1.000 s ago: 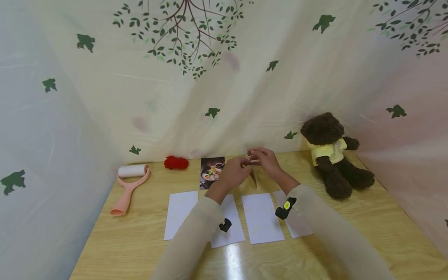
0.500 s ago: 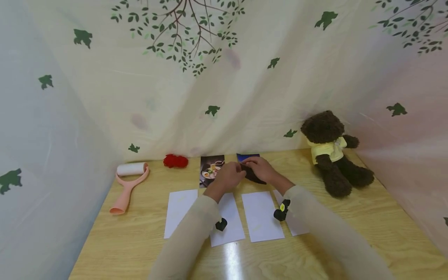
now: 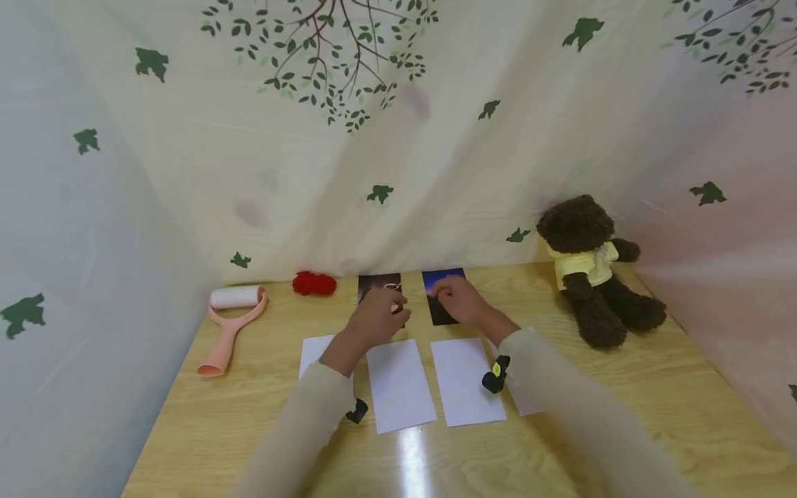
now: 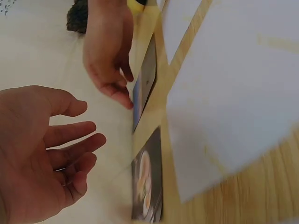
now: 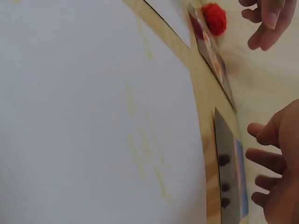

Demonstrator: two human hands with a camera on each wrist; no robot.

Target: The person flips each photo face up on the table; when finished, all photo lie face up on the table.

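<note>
A photo card of a bowl of food (image 3: 372, 279) lies near the back of the table. To its right lies a dark photo card with a blue band (image 3: 443, 315). My left hand (image 3: 376, 319) hovers over the food card, covering much of it in the head view. In the left wrist view that hand (image 4: 44, 149) holds nothing, its fingers loosely bent and apart. My right hand (image 3: 463, 301) is above the blue-banded card, hiding part of it. Its spread, bent fingers (image 5: 265, 159) hold nothing in the right wrist view. Closer to me lie several white sheets (image 3: 401, 387) in a row.
A pink-handled lint roller (image 3: 229, 332) rests at the left of the wooden table (image 3: 205, 443). Behind, at the back edge, sits a red fluffy bundle (image 3: 314, 283). On the right a brown teddy bear (image 3: 575, 225) in a yellow shirt leans near the patterned curtain (image 3: 299, 187).
The blue-banded card, earlier bent up between both hands, now lies flat at the back. My left hand has let go and moved left over the food card; the right has released it too.
</note>
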